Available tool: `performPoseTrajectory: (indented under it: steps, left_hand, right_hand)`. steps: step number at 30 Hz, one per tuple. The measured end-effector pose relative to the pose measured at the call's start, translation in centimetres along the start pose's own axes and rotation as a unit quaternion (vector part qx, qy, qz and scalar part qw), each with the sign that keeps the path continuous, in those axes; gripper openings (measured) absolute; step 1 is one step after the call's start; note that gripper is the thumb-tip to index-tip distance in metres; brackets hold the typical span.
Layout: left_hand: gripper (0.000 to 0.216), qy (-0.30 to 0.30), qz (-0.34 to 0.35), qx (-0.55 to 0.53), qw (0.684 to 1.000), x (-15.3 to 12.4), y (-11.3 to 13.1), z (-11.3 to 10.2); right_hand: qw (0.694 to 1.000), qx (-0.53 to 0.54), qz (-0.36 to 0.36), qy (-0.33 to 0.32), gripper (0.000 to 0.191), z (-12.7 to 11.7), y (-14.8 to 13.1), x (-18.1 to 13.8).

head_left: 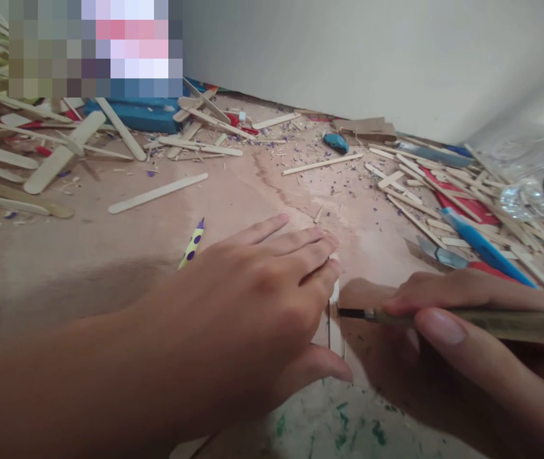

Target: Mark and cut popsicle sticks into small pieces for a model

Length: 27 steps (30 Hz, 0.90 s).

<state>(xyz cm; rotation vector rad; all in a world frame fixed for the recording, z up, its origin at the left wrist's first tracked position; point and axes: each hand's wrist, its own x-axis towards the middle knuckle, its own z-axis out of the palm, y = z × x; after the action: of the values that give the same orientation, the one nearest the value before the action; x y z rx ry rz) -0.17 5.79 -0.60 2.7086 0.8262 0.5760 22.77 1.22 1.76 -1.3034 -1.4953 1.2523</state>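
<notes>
Both hands work close together on the brown board [109,255]: the left hand [253,299] lies flat with fingers spread and pressed down on a thin wooden stick [335,331], pinning it so it cannot slide. Opposite it, the right hand [467,319] pinches a slim craft knife [444,317] between thumb and fingers, its dark tip touching the stick's edge just beside the left fingertips. Loose sticks [157,193], a spotted pencil [192,244] and a plastic bottle [534,169] lie pushed out around the working spot.

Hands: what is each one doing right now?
Left hand: open, pressing flat on a wooden stick.
Right hand: closed, holding a craft knife.
</notes>
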Motion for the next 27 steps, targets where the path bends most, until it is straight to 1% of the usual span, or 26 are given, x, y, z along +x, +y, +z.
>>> performPoseTrajectory:
  steps: [4,7,8,10,12,16,17,21,23,25,27]
  left_hand:
    - [0.057,0.003,0.001,-0.002,1.0,0.0,0.0,-0.1]
    - [0.056,0.002,-0.002,-0.002,1.0,0.0,0.0,-0.1]
    - [0.057,0.001,-0.001,-0.002,1.0,0.0,0.0,-0.1]
    - [0.058,0.002,0.002,0.001,1.0,0.0,-0.1,0.0]
    - [0.059,0.002,0.004,0.004,1.0,0.0,-0.1,0.0]
    - [0.059,0.003,0.004,0.007,1.0,0.0,-0.2,0.0]
    - [0.059,0.001,0.004,0.007,1.0,0.0,-0.2,0.0]
    - [0.06,-0.001,0.002,0.011,1.0,0.2,-0.1,-0.1]
    - [0.059,-0.004,0.002,0.015,1.0,0.3,-0.1,-0.2]
    - [0.057,-0.007,0.004,0.022,1.0,0.3,0.0,-0.2]
    - [0.056,-0.007,0.004,0.028,1.0,0.3,0.0,-0.3]
  right_hand:
    - [1.0,-0.005,-0.011,0.001,0.01,-0.1,0.2,-0.2]
    - [1.0,-0.012,0.029,-0.002,0.013,-0.2,0.0,-0.3]
    - [0.999,-0.02,0.03,0.005,0.013,-0.1,-0.1,-0.2]
    - [0.999,-0.048,0.0,0.027,0.008,0.0,-0.5,0.0]
    - [0.996,-0.074,-0.026,0.044,0.008,0.3,-0.9,0.1]
    - [0.993,-0.088,-0.008,0.076,0.012,1.0,-1.4,-0.1]
    - [0.992,-0.093,-0.014,0.079,0.013,1.1,-1.3,-0.2]
    - [0.988,-0.118,-0.054,0.078,0.01,0.5,-0.5,-0.4]
    - [0.99,-0.11,-0.066,0.066,0.008,0.1,-0.2,-0.3]
    - [0.995,-0.082,-0.046,0.034,0.006,-0.1,-0.2,-0.2]
    - [0.998,-0.059,-0.021,0.026,0.005,0.0,-0.4,-0.1]
